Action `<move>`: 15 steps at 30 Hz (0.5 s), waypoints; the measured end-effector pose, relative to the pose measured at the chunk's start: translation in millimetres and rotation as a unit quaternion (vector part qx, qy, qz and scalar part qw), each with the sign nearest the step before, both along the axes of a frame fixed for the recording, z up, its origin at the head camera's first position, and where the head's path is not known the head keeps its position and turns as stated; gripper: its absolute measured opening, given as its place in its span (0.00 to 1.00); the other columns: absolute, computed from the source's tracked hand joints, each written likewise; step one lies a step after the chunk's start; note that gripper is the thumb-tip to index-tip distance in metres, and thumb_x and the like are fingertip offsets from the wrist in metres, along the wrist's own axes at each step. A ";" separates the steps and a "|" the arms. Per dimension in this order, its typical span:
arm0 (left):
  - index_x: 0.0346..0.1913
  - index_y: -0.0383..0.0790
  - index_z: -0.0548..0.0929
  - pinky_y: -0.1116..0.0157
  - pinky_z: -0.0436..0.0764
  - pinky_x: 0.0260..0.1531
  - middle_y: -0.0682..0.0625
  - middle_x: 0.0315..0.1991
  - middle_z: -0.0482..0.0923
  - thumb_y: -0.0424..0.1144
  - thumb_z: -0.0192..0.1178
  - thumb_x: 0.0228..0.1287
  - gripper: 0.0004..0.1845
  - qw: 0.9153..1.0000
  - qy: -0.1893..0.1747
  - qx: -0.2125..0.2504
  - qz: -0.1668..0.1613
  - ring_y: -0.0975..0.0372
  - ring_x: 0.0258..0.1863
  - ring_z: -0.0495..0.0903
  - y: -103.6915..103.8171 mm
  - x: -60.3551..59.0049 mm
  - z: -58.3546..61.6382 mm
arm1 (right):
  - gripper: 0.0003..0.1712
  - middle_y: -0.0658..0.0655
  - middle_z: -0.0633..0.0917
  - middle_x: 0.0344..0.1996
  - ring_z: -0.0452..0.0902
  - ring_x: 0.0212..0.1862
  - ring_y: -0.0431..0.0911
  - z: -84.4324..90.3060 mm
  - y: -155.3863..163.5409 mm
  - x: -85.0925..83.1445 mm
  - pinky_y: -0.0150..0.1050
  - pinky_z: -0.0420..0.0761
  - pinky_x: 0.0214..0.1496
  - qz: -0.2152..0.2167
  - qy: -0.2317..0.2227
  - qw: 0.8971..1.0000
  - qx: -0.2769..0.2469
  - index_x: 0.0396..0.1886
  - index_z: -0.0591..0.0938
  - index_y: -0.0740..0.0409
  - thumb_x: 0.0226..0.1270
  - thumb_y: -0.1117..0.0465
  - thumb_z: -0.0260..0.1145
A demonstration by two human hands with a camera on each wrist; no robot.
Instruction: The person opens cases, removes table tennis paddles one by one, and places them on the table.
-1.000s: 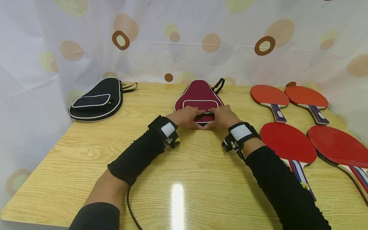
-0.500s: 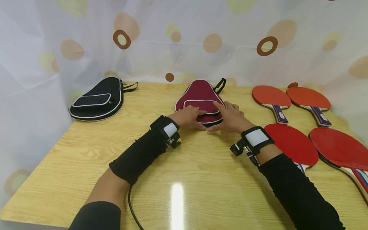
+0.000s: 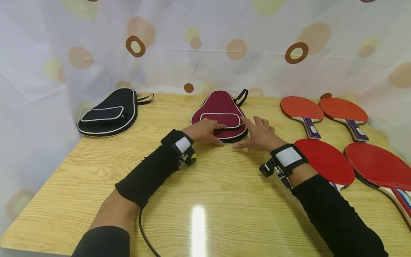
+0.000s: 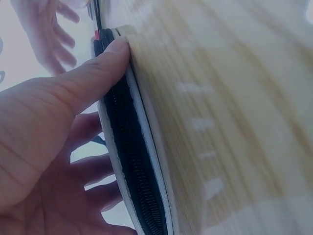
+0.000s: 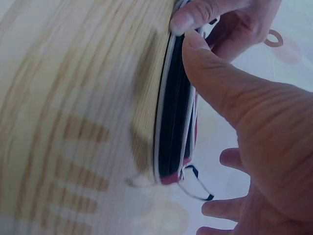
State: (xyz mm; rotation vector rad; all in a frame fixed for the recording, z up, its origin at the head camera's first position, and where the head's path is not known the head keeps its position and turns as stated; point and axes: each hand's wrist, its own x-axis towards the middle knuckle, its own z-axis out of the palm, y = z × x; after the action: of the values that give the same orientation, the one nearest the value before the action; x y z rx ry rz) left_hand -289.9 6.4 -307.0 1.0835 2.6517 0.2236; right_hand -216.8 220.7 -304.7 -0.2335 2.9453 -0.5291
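Observation:
A dark red table tennis bat case with white piping and a black wrist loop lies at the table's far middle. My left hand holds its near left part, fingers over the top. In the left wrist view the thumb lies on the case's black zipped edge. My right hand is spread just off the case's right side, fingers apart and holding nothing. The right wrist view has its thumb overlapping the case's side, close to the left thumb.
A black bat case lies at the far left. Several red-faced table tennis bats lie on the right: two with purple handles behind, and larger ones in front. A patterned curtain hangs behind the wooden table.
My right hand has drawn back to the right from the red case and spread its fingers. The case has shifted and turned slightly left along with my left hand.

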 end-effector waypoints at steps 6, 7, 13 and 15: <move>0.75 0.44 0.69 0.58 0.62 0.72 0.40 0.75 0.64 0.54 0.69 0.64 0.40 1.000 -0.010 0.014 0.004 0.50 0.76 0.60 -19.3 -1.7 0.6 | 0.60 0.78 0.46 0.76 0.38 0.75 0.75 0.1 4.9 2.2 0.75 0.48 0.67 -0.002 -0.002 1.000 0.005 0.81 0.51 0.59 0.62 0.39 0.72; 0.75 0.44 0.69 0.58 0.62 0.72 0.39 0.75 0.63 0.54 0.69 0.64 0.40 1.000 -0.014 0.015 0.007 0.50 0.76 0.60 -22.8 -1.7 1.0 | 0.60 0.77 0.46 0.76 0.38 0.75 0.75 0.2 5.0 2.4 0.75 0.48 0.67 -0.002 -0.002 1.000 0.006 0.81 0.50 0.60 0.62 0.39 0.72; 0.76 0.45 0.68 0.56 0.61 0.73 0.40 0.76 0.61 0.53 0.69 0.64 0.40 0.999 -0.028 0.025 0.025 0.50 0.77 0.57 -43.3 -6.0 -0.1 | 0.61 0.78 0.46 0.76 0.38 0.75 0.75 -0.2 6.9 4.0 0.75 0.48 0.67 -0.007 0.005 1.000 0.003 0.81 0.51 0.59 0.61 0.38 0.73; 0.75 0.45 0.68 0.55 0.60 0.73 0.40 0.76 0.61 0.53 0.70 0.64 0.40 0.999 -0.025 0.026 0.026 0.50 0.77 0.57 -50.2 -8.5 -0.7 | 0.61 0.78 0.47 0.75 0.38 0.75 0.76 -0.6 8.6 5.6 0.76 0.48 0.67 -0.006 0.010 1.000 0.000 0.81 0.51 0.60 0.61 0.38 0.73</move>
State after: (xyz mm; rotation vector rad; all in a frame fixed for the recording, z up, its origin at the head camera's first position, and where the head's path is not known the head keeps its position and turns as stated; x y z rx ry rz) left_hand -298.3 -43.8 -307.7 1.0111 2.6455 0.3270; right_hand -211.1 229.3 -305.4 -0.2226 2.9675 -0.5301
